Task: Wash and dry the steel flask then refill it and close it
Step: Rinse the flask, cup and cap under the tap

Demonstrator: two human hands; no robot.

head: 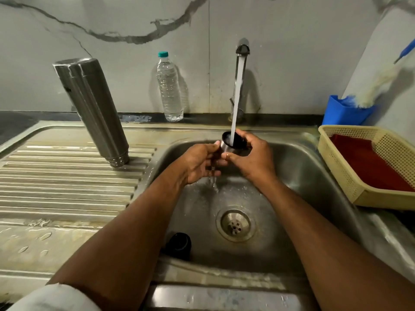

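Both hands, left hand (198,163) and right hand (252,157), grip flask cap (232,143) under tap stream (238,95); cap mostly hidden.

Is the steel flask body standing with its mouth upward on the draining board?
No, the steel flask body stands inverted, mouth down on the ribbed draining board, with its closed base on top.

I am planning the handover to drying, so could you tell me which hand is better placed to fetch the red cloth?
Probably the right hand: the red cloth lies in the basket on its side. Both hands grip the flask cap.
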